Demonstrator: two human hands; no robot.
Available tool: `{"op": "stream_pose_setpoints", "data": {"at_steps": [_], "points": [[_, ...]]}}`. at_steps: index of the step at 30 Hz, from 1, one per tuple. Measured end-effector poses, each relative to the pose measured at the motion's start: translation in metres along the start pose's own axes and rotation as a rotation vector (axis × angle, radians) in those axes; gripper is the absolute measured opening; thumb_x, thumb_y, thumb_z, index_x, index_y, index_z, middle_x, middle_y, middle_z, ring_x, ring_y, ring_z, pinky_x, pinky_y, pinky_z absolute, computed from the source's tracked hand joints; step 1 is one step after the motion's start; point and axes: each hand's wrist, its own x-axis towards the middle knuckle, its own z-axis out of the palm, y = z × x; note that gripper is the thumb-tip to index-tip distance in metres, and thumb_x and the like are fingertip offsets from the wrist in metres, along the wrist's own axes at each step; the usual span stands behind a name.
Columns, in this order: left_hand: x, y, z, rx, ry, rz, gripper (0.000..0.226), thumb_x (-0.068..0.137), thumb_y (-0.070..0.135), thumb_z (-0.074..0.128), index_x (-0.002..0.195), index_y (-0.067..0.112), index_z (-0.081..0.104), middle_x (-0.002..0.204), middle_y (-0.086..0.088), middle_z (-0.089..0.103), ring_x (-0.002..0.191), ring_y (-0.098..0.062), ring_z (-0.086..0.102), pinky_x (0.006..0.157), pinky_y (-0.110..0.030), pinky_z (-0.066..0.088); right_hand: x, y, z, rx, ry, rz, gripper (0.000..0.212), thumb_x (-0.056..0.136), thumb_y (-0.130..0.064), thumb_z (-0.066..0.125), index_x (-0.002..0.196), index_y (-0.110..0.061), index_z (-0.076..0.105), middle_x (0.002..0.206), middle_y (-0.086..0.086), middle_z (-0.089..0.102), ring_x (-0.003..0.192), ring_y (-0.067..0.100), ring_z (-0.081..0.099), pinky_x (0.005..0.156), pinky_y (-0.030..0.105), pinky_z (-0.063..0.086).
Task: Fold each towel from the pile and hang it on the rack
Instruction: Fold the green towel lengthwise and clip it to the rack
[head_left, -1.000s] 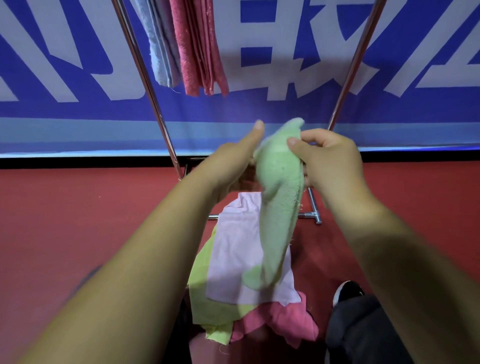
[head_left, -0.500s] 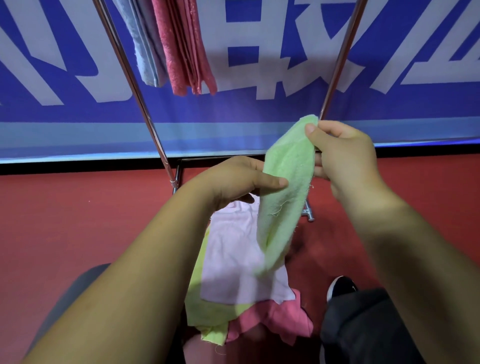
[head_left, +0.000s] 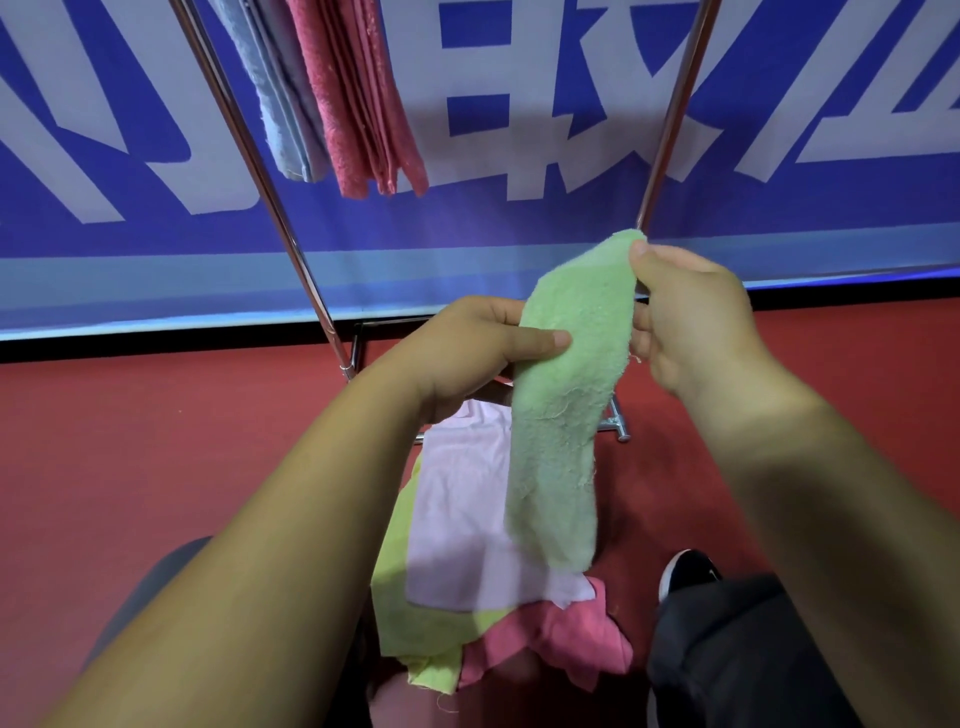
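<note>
Lower down the green towel (head_left: 563, 405) the left hand (head_left: 467, 358) is now clamped.
Its top corner is pinched by the right hand (head_left: 691, 322); folding seems underway.

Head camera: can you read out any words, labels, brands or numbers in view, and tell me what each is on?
Blue wall banner with large white characters: cropped by the frame and partly hidden behind the rack; only fragments of strokes show, so nothing can be read.
Black shoe with a small white mark: too small to make out.
Light green terry towel, hanging towels and the pile: no text or labels visible.
</note>
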Motion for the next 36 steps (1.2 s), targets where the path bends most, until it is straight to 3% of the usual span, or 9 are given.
{"op": "stream_pose_setpoints", "data": {"at_steps": [3, 6, 10, 13, 17, 22, 25, 29, 36], "points": [[0.001, 0.000, 0.001, -0.062, 0.030, -0.005, 0.021, 0.100, 0.019, 0.072, 0.120, 0.012, 0.077, 0.107, -0.011, 0.081, 0.084, -0.021, 0.075, 0.069, -0.030, 0.061, 0.007, 0.008, 0.003, 0.030, -0.023, 0.117, 0.015, 0.111, -0.022, 0.061, 0.114, -0.011, 0.071, 0.100, 0.008, 0.083, 0.078, 0.022, 0.083, 0.060, 0.033, 0.066], [0.003, 0.000, 0.002, -0.153, 0.053, 0.002, 0.027, 0.103, 0.017, 0.067, 0.128, 0.010, 0.074, 0.117, -0.016, 0.079, 0.095, -0.026, 0.076, 0.077, -0.034, 0.063, 0.008, 0.015, 0.010, -0.041, -0.077, 0.229, 0.026, 0.114, -0.027, 0.053, 0.106, -0.010, 0.071, 0.099, 0.009, 0.081, 0.076, 0.019, 0.080, 0.060, 0.029, 0.064], [0.004, 0.003, -0.007, -0.213, 0.146, 0.001, 0.027, 0.104, 0.019, 0.064, 0.127, 0.008, 0.074, 0.115, -0.017, 0.079, 0.092, -0.027, 0.075, 0.073, -0.035, 0.062, 0.001, 0.024, 0.023, -0.195, -0.092, 0.265, 0.042, 0.111, -0.047, 0.055, 0.111, -0.008, 0.070, 0.112, 0.016, 0.081, 0.099, 0.032, 0.081, 0.085, 0.053, 0.067], [0.005, 0.004, -0.018, -0.260, 0.249, -0.022, 0.027, 0.103, 0.018, 0.063, 0.126, 0.007, 0.072, 0.104, -0.013, 0.078, 0.087, -0.028, 0.073, 0.071, -0.036, 0.063, -0.004, 0.026, 0.032, -0.244, -0.129, 0.220, 0.060, 0.108, -0.060, 0.051, 0.108, -0.006, 0.076, 0.109, 0.021, 0.081, 0.096, 0.030, 0.079, 0.091, 0.056, 0.065], [0.005, 0.005, -0.027, -0.337, 0.384, -0.052, 0.029, 0.105, 0.015, 0.058, 0.130, 0.006, 0.068, 0.100, -0.011, 0.072, 0.084, -0.025, 0.067, 0.064, -0.030, 0.055, -0.008, 0.025, 0.034, -0.351, -0.223, 0.078, 0.067, 0.106, -0.065, 0.050, 0.069, -0.017, 0.079, 0.083, 0.023, 0.074, 0.074, 0.027, 0.067, 0.087, 0.045, 0.062], [0.004, 0.003, -0.036, -0.390, 0.510, -0.097, 0.014, 0.104, 0.012, 0.057, 0.107, 0.012, 0.071, 0.090, -0.008, 0.073, 0.083, -0.025, 0.065, 0.071, -0.033, 0.052, -0.015, 0.026, 0.034, -0.379, -0.378, -0.028, 0.037, 0.100, -0.047, 0.070, 0.075, -0.020, 0.076, 0.068, -0.007, 0.065, 0.063, 0.010, 0.061, 0.077, 0.044, 0.059], [0.006, 0.001, -0.040, -0.416, 0.545, -0.119, 0.022, 0.102, 0.012, 0.058, 0.117, 0.006, 0.072, 0.096, -0.011, 0.070, 0.087, -0.027, 0.062, 0.074, -0.036, 0.049, -0.016, 0.028, 0.034, -0.484, -0.413, -0.114, 0.022, 0.092, -0.044, 0.074, 0.092, -0.022, 0.081, 0.078, -0.006, 0.074, 0.073, 0.011, 0.066, 0.086, 0.054, 0.063], [0.007, 0.001, -0.039, -0.457, 0.550, -0.096, 0.011, 0.104, 0.015, 0.058, 0.111, 0.011, 0.065, 0.090, -0.009, 0.067, 0.075, -0.024, 0.065, 0.064, -0.031, 0.054, -0.016, 0.031, 0.032, -0.527, -0.361, -0.183, 0.010, 0.091, -0.030, 0.078, 0.094, -0.021, 0.078, 0.077, -0.007, 0.077, 0.071, 0.011, 0.069, 0.079, 0.047, 0.063], [0.009, 0.005, -0.034, -0.405, 0.536, 0.071, 0.023, 0.106, 0.019, 0.055, 0.124, 0.014, 0.068, 0.115, -0.014, 0.079, 0.108, -0.037, 0.077, 0.092, -0.059, 0.062, -0.012, 0.034, 0.029, -0.531, -0.303, -0.218, 0.021, 0.078, -0.041, 0.076, 0.091, -0.024, 0.075, 0.087, 0.007, 0.078, 0.076, 0.021, 0.069, 0.078, 0.064, 0.064]]}}
